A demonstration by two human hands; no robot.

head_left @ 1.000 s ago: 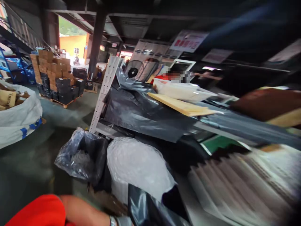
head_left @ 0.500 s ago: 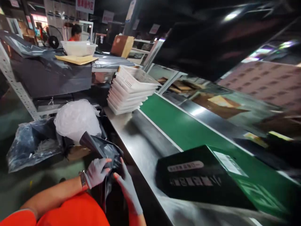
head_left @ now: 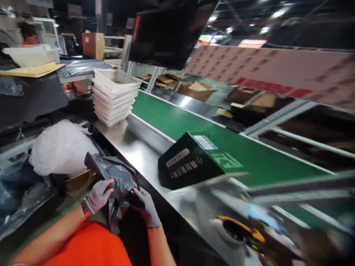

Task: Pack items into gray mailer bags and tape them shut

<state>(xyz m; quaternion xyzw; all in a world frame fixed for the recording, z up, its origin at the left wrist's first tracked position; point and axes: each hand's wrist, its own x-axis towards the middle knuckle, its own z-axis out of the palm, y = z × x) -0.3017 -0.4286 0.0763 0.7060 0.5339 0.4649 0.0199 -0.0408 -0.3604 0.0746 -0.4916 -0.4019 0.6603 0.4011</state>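
Over on the far left there's a shelf with a yellow padded envelope [head_left: 30,70] and a white basket [head_left: 29,55] on top, and a co-worker [head_left: 26,34] behind it. Lower down sits a big wad of clear bubble wrap [head_left: 61,147] with a cardboard box [head_left: 79,183] just under it.

The left hand [head_left: 98,195] comes next. Its bare forearm runs in from the lower left with a watch [head_left: 84,207] at the wrist and a grey glove on. The fingers are curled over the left edge of a grey plastic bag [head_left: 116,177], so that grip is clamped on the bag. The bag hangs crumpled between both hands, low in front of the orange shirt [head_left: 91,247] and just off the edge of the steel worktop [head_left: 133,147]. Its upper end pokes up toward the bubble wrap.

The right hand [head_left: 146,210] is gloved too, forearm coming straight up from the bottom of the view. Its grip is pinched onto the bag's right side, close to the left hand.

Further right, a stack of white baskets [head_left: 113,98] stands at the far end of the worktop. A dark green box [head_left: 191,162] lies tilted, half on the worktop and half on the green conveyor belt [head_left: 263,166]. Bottom right is a blurry yellow and black thing I can't make out.
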